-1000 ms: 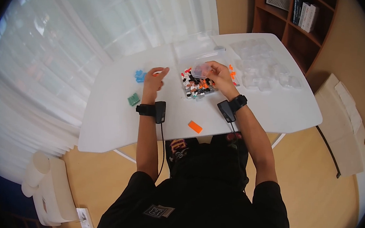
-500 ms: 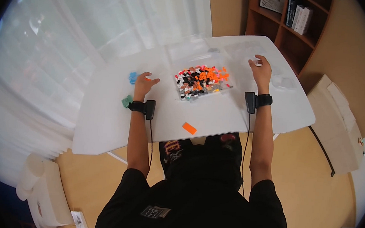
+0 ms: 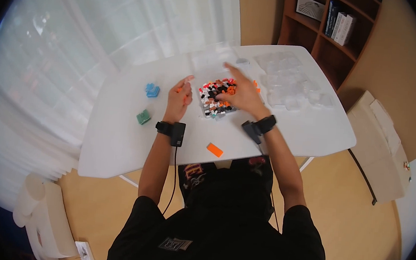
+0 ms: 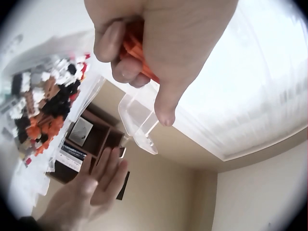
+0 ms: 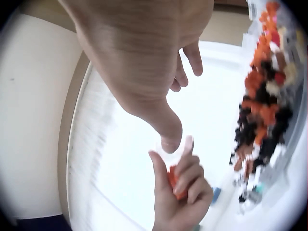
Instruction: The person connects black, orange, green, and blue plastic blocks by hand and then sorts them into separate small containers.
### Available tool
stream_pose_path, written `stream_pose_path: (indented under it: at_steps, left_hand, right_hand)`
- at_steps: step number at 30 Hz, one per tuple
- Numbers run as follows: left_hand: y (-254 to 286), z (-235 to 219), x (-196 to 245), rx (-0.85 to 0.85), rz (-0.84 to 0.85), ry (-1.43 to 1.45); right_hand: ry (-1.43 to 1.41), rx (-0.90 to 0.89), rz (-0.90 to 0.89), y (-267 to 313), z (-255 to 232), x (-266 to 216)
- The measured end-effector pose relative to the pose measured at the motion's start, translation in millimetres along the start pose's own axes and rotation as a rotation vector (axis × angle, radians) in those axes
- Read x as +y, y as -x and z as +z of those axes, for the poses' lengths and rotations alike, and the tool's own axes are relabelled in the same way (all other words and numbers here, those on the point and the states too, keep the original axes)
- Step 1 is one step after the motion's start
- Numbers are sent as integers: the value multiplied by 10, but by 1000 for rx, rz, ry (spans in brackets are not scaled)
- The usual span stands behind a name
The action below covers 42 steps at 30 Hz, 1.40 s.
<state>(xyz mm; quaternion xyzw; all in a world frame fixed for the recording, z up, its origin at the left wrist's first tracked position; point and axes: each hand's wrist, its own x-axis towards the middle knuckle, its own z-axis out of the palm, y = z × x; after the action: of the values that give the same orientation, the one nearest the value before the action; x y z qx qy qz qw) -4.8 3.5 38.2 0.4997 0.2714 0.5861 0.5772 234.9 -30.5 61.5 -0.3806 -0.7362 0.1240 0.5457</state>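
Note:
My left hand (image 3: 180,99) is raised at the left side of the loose brick pile (image 3: 217,88). Its curled fingers hold orange toy bricks (image 4: 134,48) against the palm. A small clear plastic container (image 4: 137,120) shows at its thumb and index finger, pinched there. Over the pile, my right hand (image 3: 244,96) has its fingers extended and carries nothing visible; in the left wrist view its palm and straight fingers (image 4: 113,178) show. The pile mixes white, black, brown, orange and red bricks in a clear bin, partly hidden by the right hand.
Blue bricks (image 3: 152,90) and green bricks (image 3: 143,117) lie on the left of the white table (image 3: 116,141). One flat orange piece (image 3: 214,149) is near the front edge. Several clear containers (image 3: 284,92) stand at the right; a bookshelf (image 3: 312,37) is behind.
My right hand held a clear container over the bin, then was over the containers at right, and is now back above the bricks. My left hand has come right, towards the bin.

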Motion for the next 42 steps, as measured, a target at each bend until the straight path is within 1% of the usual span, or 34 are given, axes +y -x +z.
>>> stream_pose_path:
  at_steps: [1,2,3,4,5,6,7,9,11,13,14,17,19,20,22,23,24,25,27,28,30,31,33,34,35,36,37,39,41,42]
  left_hand:
    - [11,47,-33,-61,-50,-8]
    - [20,82,-56,-122,-99,-17]
    - [39,98,-75,-122,-95,-17]
    - [63,107,-91,-168,-139,-151]
    - [77,117,-109,-210,-183,-283]
    - [99,174,-70,-254,-199,-265]
    - [107,159,-63,-248,-203,-258]
    - [106,153,-51,-301,-201,-235]
    - [117,206,-27,-273,-214,-209]
    - [120,220,-24,-245,-222,-186]
    - [114,203,-25,-251,-225,-187]
    - [86,141,-9,-261,-216,-185]
    - [73,85,-10,-260,-207,-175]
    - [61,47,3,-230,-203,-170]
    - [40,-22,10,-164,-205,-177]
    - [22,-46,8,-165,-202,-166]
    - [10,-61,4,-147,-205,-151]
    - [7,-65,1,-128,-210,-136]
    - [5,-62,-4,-123,-214,-142]
    - [5,-61,-9,-116,-217,-158]
    - [12,-62,-21,-115,-219,-162]
    - [5,-68,-26,-116,-222,-173]
    - [-16,-82,-20,-122,-218,-171]
    - [-2,-95,-30,-126,-218,-168]
    - [8,-106,-43,-115,-221,-163]
    - [19,-89,-22,-110,-227,-166]
    - [20,-78,-2,-107,-231,-171]
    - [16,-74,12,-99,-224,-170]
    - [11,-97,0,-97,-226,-170]
    - [-10,-114,-23,-76,-216,-165]
  right_hand:
    - [-56,-102,20,-4,103,-92]
    - [-53,-101,17,8,204,-118]
    - [-9,-101,-53,19,315,-127]
    - [34,-101,-125,17,389,-124]
    - [33,-106,-131,18,433,-107]
    - [37,-110,-154,28,457,-117]
    - [42,-118,-173,59,475,-119]
    - [19,-114,-165,102,471,-91]
    - [2,-105,-166,96,450,-60]
    - [-13,14,-185,102,451,-46]
    - [-9,11,-188,108,438,-36]
    - [9,-16,-190,122,288,9]
    - [35,55,-74,69,92,76]
    - [37,132,-83,42,-28,185]
    - [163,185,-111,0,-361,287]
    - [253,191,-86,-1,-511,371]
    - [330,238,-120,-6,-644,446]
    - [399,330,-179,-24,-745,541]
    - [504,315,-72,-5,-991,643]
    - [508,309,-75,18,-1068,708]
    - [614,253,28,72,-1139,828]
    - [615,251,27,103,-1144,880]
    - [662,69,123,174,-1142,923]
    - [661,60,122,200,-1134,925]
    - [680,22,68,220,-1121,929]
    - [696,-15,13,220,-1094,876]
    - [692,-23,7,214,-1061,820]
    - [782,64,-130,194,-960,629]
    - [649,46,-183,254,-747,238]
    - [462,-105,-67,327,-619,13]
